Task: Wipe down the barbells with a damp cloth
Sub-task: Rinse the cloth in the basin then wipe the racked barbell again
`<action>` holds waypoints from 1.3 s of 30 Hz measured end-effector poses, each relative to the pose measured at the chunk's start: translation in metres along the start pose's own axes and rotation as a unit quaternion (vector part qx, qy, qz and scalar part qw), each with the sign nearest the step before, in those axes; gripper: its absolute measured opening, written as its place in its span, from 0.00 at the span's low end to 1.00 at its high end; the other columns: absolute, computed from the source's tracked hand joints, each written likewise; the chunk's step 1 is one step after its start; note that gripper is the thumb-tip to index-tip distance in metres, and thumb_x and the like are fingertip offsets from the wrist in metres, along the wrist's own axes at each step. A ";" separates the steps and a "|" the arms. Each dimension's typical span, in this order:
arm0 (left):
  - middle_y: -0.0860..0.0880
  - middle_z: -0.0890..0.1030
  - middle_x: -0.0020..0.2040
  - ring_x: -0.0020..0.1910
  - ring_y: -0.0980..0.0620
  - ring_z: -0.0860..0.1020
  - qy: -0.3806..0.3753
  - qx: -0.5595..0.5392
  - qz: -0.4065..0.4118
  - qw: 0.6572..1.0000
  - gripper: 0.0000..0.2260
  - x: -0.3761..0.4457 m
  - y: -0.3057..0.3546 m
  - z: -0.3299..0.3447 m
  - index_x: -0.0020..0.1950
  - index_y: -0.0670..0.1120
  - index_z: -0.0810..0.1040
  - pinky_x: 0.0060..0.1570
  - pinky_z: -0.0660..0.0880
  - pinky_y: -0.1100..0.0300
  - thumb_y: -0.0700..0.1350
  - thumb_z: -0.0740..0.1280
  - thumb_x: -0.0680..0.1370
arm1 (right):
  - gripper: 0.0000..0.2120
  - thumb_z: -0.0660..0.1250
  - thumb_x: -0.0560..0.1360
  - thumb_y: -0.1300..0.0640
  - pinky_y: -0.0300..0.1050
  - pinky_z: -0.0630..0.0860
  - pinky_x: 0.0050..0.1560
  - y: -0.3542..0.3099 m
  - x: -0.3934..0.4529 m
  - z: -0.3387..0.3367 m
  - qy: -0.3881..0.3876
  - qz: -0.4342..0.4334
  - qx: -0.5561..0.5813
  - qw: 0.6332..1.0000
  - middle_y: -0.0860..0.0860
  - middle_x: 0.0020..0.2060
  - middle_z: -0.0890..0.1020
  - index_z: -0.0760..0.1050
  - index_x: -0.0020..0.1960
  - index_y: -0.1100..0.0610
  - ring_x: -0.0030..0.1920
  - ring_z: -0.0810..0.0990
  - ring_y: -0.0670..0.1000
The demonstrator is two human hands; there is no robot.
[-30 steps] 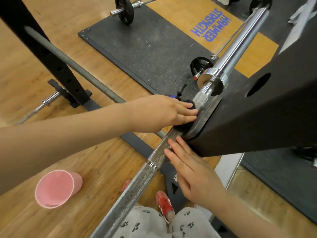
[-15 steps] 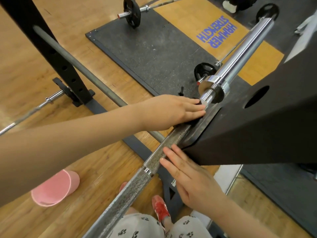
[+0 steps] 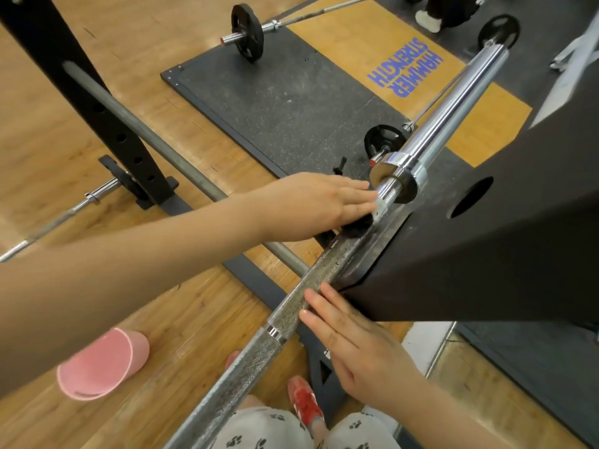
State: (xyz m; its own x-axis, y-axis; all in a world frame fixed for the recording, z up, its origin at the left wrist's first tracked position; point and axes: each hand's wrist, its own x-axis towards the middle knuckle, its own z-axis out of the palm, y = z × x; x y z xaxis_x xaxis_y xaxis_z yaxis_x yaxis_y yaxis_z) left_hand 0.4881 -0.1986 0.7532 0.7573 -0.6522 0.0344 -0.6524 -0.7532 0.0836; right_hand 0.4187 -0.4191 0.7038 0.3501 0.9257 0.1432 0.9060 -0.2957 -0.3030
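Wiping is under way on the long knurled steel barbell (image 3: 259, 348) that lies across the black steel rack upright (image 3: 486, 247), running from the lower edge of the view up to its polished chrome sleeve (image 3: 453, 105) at the upper right. The left hand (image 3: 311, 205) reaches over the bar with fingers straight and together, pressing down on a dark damp cloth (image 3: 355, 226), only a small bunched part of which shows under the palm, right where the shaft meets the chrome collar (image 3: 393, 176). The right hand (image 3: 359, 348) lies flat and relaxed, fingers extended, its fingertips (image 3: 309, 314) touching the knurled shaft just beside the lower corner of the upright, apparently steadying the bar. Judging from where the cloth sits, the work has reached the inner end of the shaft by the collar; whether the knurled length nearer the person is already clean cannot be told, since no wet sheen or residue is clear on it. The sleeve beyond the collar looks untouched by the cloth at present, and further bars remain: a thin barbell with black plates (image 3: 246, 32) on the dark rubber platform (image 3: 285, 102) and another bar end (image 3: 94, 196) on the wooden floor (image 3: 48, 118) at the left. A pink plastic cup (image 3: 103, 364) lies on its side on the floor near the lower left.
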 end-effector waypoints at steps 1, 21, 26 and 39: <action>0.48 0.55 0.78 0.77 0.50 0.53 -0.045 -0.021 -0.026 0.998 0.30 0.004 0.005 0.002 0.78 0.44 0.52 0.71 0.50 0.64 0.28 0.52 0.77 | 0.30 0.56 0.71 0.67 0.36 0.61 0.70 0.000 0.001 0.000 0.003 0.002 0.002 1.000 0.51 0.73 0.62 0.61 0.72 0.57 0.75 0.57 0.51; 0.46 0.67 0.74 0.72 0.46 0.66 -0.006 -0.056 -0.414 0.909 0.31 -0.088 0.172 -0.009 0.75 0.44 0.62 0.67 0.66 0.55 0.29 0.65 0.74 | 0.24 0.53 0.74 0.65 0.34 0.50 0.72 0.002 -0.011 -0.007 0.072 -0.024 0.086 0.993 0.59 0.70 0.68 0.67 0.70 0.66 0.72 0.61 0.52; 0.48 0.46 0.79 0.78 0.50 0.45 -0.087 -0.029 -0.541 0.836 0.30 -0.085 0.216 -0.006 0.78 0.44 0.42 0.71 0.39 0.63 0.34 0.54 0.81 | 0.26 0.52 0.79 0.55 0.34 0.45 0.72 -0.013 0.001 -0.003 0.049 0.002 0.115 0.992 0.50 0.74 0.56 0.59 0.75 0.62 0.75 0.51 0.48; 0.49 0.37 0.76 0.75 0.52 0.36 0.092 -0.120 -0.603 0.783 0.36 -0.127 0.269 0.016 0.74 0.45 0.37 0.75 0.40 0.56 0.45 0.53 0.71 | 0.26 0.50 0.78 0.51 0.46 0.48 0.75 -0.065 0.040 -0.004 -0.040 -0.179 0.188 0.965 0.47 0.72 0.65 0.63 0.74 0.57 0.73 0.58 0.43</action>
State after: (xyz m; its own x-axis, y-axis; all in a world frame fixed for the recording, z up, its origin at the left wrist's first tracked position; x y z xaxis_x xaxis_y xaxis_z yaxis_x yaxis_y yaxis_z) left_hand 0.2160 -0.3192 0.7549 0.8244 0.5614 -0.0724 0.5480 -0.7596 0.3503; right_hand 0.3752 -0.3639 0.7326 -0.0030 0.9722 0.2343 0.8098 0.1399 -0.5698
